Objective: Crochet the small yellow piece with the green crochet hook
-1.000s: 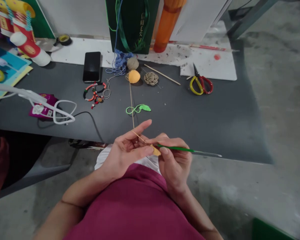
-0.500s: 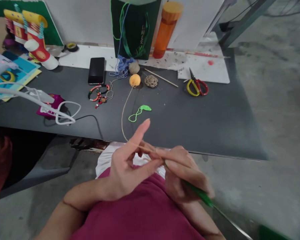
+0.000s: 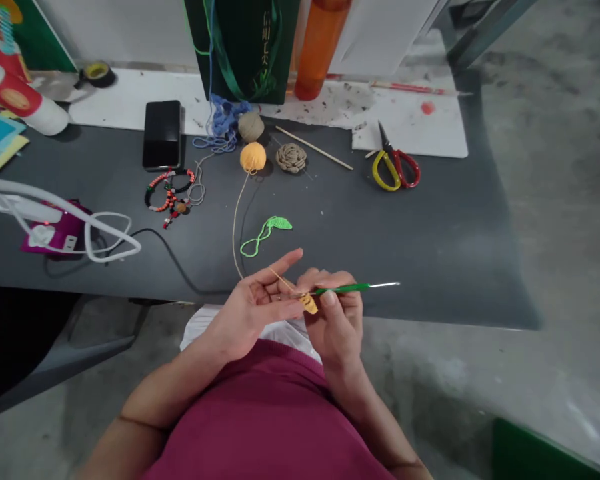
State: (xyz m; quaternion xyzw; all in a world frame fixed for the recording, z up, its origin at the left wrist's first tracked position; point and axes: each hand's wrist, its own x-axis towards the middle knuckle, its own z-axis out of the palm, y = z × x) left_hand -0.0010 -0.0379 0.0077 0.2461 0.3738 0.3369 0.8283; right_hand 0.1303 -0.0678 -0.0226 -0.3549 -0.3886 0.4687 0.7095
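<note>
My right hand (image 3: 337, 327) grips a crochet hook (image 3: 353, 288) by its green handle, whose thin metal end points right. At the hook's other end is a small yellow crocheted piece (image 3: 309, 304), pinched between the thumb and fingers of my left hand (image 3: 253, 310). My left index finger is stretched out, with yellow yarn running over it. That strand leads up across the table to a yellow yarn ball (image 3: 253, 157). Beyond my hands lies a green crocheted leaf (image 3: 281, 223) with a looped tail. The hook's working tip is hidden by my fingers.
Red-and-yellow scissors (image 3: 396, 163) and a thin stick (image 3: 314, 147) lie at the back of the table (image 3: 430, 253). Also there are a brown yarn coil (image 3: 291, 158), blue yarn (image 3: 227, 119), a phone (image 3: 162, 135), beads (image 3: 167, 193), an orange bottle (image 3: 320, 50) and a cabled purple socket block (image 3: 55, 233).
The crochet hook has swung from slanting down to the right to lying nearly level. My right hand has turned and moved left, and the yellow crocheted piece now shows. The view has shifted.
</note>
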